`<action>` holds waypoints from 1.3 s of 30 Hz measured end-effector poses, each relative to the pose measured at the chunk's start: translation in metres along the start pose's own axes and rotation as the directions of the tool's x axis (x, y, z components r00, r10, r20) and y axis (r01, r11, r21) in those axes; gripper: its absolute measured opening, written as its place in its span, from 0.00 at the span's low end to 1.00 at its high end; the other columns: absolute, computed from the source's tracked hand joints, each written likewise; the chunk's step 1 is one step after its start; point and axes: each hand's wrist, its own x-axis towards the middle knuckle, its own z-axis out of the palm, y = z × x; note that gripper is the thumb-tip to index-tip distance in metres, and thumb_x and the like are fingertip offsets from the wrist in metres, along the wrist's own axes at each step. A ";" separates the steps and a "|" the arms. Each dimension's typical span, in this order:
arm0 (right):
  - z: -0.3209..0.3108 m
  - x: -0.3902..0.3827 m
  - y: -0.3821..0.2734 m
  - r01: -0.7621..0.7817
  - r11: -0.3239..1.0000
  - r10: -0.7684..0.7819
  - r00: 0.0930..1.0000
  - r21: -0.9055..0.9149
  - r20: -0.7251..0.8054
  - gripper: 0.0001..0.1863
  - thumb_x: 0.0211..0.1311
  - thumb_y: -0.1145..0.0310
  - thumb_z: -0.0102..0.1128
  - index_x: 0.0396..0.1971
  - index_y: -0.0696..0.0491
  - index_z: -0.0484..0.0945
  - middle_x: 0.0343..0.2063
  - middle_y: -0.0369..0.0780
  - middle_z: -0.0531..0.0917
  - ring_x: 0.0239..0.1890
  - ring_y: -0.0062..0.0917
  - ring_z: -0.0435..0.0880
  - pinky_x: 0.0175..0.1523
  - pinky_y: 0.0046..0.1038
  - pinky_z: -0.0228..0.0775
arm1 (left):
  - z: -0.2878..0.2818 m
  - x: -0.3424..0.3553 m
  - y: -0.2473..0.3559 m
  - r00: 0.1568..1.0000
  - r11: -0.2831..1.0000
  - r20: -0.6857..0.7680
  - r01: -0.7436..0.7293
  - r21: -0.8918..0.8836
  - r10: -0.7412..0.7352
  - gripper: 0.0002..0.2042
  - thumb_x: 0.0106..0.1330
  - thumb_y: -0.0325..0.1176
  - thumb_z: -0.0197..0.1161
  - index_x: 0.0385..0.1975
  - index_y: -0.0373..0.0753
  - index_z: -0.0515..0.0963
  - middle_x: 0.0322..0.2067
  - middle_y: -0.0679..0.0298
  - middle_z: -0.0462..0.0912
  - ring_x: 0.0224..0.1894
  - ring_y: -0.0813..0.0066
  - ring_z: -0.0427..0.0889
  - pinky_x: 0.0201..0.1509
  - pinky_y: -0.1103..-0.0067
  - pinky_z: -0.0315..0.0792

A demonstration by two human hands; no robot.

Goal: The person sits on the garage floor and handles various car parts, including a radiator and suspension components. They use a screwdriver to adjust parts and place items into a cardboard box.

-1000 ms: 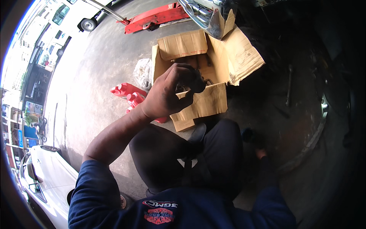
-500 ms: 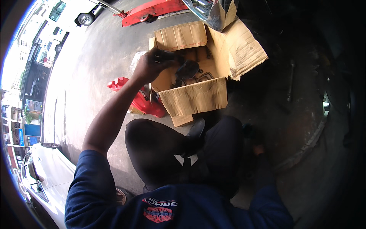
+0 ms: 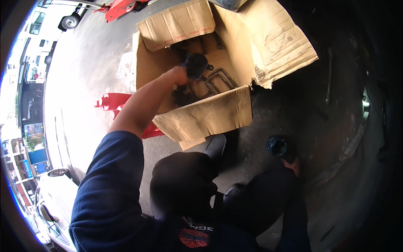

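Note:
My left hand (image 3: 179, 75) is down inside an open cardboard box (image 3: 210, 119). It meets a dark, rounded part (image 3: 196, 65) there, its fingers hidden and blurred. Beside that part lie rectangular metal U-bolts (image 3: 220, 80) and other dark metal pieces. Low on the right, my right hand (image 3: 292, 166) is closed in shadow behind a dark blue tool with a round end (image 3: 277, 145); its exact kind is too dark to make out.
Red plastic bottles (image 3: 112, 102) stand left of the box. A red floor jack (image 3: 119, 10) is beyond it. A long metal bar (image 3: 329, 80) lies on the dark floor at right. Parked vehicles, including a white car (image 3: 58, 193), are at left.
My left hand has gone from the box's left rim down into it; the black thing it held no longer shows distinctly. The view has shifted closer to the box. My right hand stays low.

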 end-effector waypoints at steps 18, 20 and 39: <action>-0.071 -0.021 -0.003 0.101 0.962 -0.170 0.949 0.254 0.266 0.61 0.65 0.38 0.73 0.82 0.65 0.53 0.80 0.59 0.63 0.83 0.49 0.61 0.84 0.40 0.54 | 0.037 0.089 -0.094 0.991 0.981 -0.129 0.008 -0.193 -0.033 0.25 0.65 0.51 0.74 0.55 0.40 0.88 0.58 0.47 0.87 0.62 0.49 0.86 0.69 0.63 0.78; -0.064 -0.013 0.004 0.229 0.961 -0.263 0.929 0.153 0.260 0.57 0.68 0.39 0.71 0.82 0.62 0.56 0.80 0.59 0.62 0.83 0.50 0.60 0.84 0.41 0.54 | 0.048 0.095 -0.101 0.991 0.997 -0.134 -0.012 -0.077 0.002 0.24 0.67 0.51 0.72 0.53 0.39 0.89 0.57 0.46 0.88 0.61 0.49 0.86 0.68 0.62 0.78; -0.046 0.015 0.013 0.139 0.990 -0.136 0.975 -0.003 0.176 0.40 0.74 0.47 0.68 0.79 0.49 0.68 0.73 0.63 0.69 0.77 0.54 0.69 0.79 0.44 0.65 | -0.099 -0.052 0.025 0.904 -0.241 -0.132 -0.033 -0.970 0.406 0.17 0.80 0.32 0.63 0.65 0.34 0.79 0.50 0.57 0.89 0.49 0.66 0.90 0.53 0.69 0.85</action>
